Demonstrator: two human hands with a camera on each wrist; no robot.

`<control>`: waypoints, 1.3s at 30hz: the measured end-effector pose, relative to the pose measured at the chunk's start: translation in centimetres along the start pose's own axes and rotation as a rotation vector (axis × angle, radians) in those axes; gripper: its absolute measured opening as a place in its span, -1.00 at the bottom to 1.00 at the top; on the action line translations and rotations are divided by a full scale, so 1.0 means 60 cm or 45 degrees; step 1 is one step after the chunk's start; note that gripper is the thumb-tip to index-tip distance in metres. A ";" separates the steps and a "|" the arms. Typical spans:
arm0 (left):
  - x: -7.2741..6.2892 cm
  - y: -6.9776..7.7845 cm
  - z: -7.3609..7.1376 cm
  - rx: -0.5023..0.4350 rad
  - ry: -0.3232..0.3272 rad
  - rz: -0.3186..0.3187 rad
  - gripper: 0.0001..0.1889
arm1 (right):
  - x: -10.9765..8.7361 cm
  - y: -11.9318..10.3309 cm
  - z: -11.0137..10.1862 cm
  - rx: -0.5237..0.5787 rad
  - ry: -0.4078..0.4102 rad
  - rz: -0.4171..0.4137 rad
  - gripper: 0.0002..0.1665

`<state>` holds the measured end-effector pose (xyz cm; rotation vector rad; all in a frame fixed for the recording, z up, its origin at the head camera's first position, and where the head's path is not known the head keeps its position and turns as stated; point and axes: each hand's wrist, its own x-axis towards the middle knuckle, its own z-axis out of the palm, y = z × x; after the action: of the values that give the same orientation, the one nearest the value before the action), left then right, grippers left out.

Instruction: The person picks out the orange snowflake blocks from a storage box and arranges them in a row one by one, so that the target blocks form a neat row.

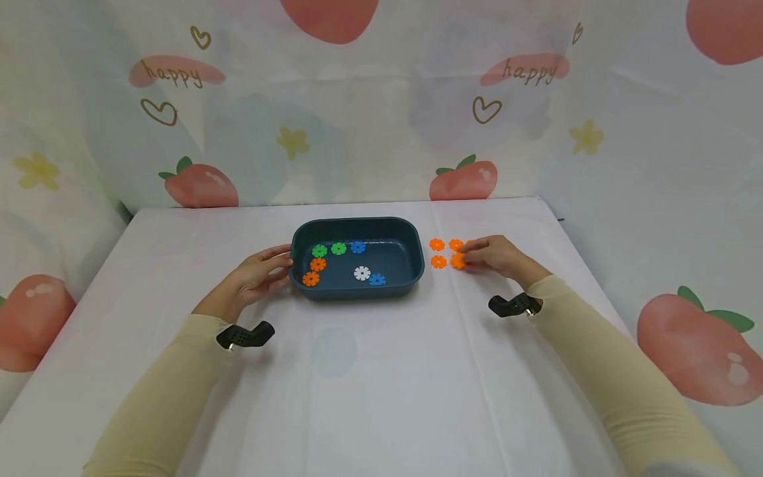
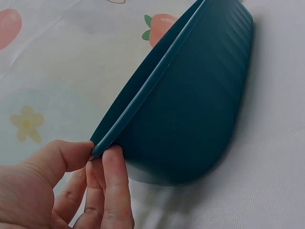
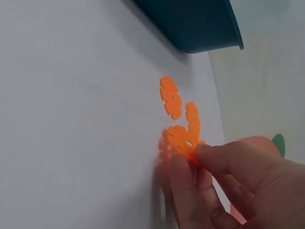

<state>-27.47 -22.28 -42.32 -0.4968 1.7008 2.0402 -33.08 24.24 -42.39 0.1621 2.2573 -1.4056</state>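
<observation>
A dark teal plastic basin [image 1: 357, 292] stands on the white table. My left hand [image 1: 259, 273] pinches its left rim, the thumb [image 2: 71, 155] on top and the fingertips below the lip. To the right of the basin, my right hand [image 1: 499, 256] holds an orange notched snowflake disc [image 3: 179, 136] between thumb and fingers, tilted up close over the table. Several like orange discs [image 1: 437, 244] lie flat beside it, partly covered by the hand. Inside the basin are green discs [image 1: 338, 248], blue discs [image 1: 357, 247], orange discs [image 1: 310, 279] and a white disc [image 1: 361, 273].
A white cloth covers the table [image 1: 381, 384]. Behind it hangs a backdrop [image 1: 381, 132] printed with fruit, hearts and yellow flowers. Black straps [image 1: 246, 335] sit on both wrists, over pale yellow sleeves [image 1: 161, 397].
</observation>
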 end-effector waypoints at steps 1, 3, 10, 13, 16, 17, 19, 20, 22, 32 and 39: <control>0.000 0.000 0.000 0.001 0.001 0.000 -0.41 | 0.001 0.002 0.000 -0.002 0.004 -0.005 -0.47; -0.001 0.000 0.000 0.002 0.003 0.001 -0.40 | 0.001 0.004 0.001 -0.015 0.016 -0.016 -0.47; -0.002 0.000 0.001 -0.005 0.013 -0.002 -0.40 | 0.005 0.005 0.006 -0.179 0.096 -0.037 -0.54; -0.002 -0.001 0.001 -0.002 0.012 0.002 -0.40 | 0.007 0.005 0.007 -0.272 0.128 -0.046 -0.56; -0.002 -0.002 0.001 0.000 0.011 0.007 -0.40 | 0.007 0.004 0.008 -0.349 0.155 -0.053 -0.59; -0.002 -0.002 0.002 0.003 0.012 0.009 -0.40 | 0.006 0.003 0.008 -0.369 0.160 -0.056 -0.59; -0.002 -0.001 0.002 0.003 0.013 0.011 -0.41 | 0.004 -0.002 0.010 -0.388 0.166 -0.062 -0.59; -0.002 -0.001 0.002 0.003 0.013 0.011 -0.40 | 0.002 -0.005 0.011 -0.387 0.163 -0.068 -0.59; -0.001 -0.001 0.002 0.001 0.014 0.011 -0.41 | -0.002 -0.014 0.016 -0.369 0.149 -0.076 -0.58; 0.001 -0.002 0.003 0.008 0.025 -0.003 -0.42 | -0.037 -0.081 0.068 -0.187 0.025 -0.226 -0.54; 0.003 -0.003 0.003 0.003 0.035 -0.001 -0.42 | -0.040 -0.108 0.116 0.001 -0.051 -0.301 -0.53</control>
<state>-27.55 -22.08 -42.51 -0.5267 1.7180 2.0400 -30.90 15.49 -38.52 -0.1363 2.3025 -1.5121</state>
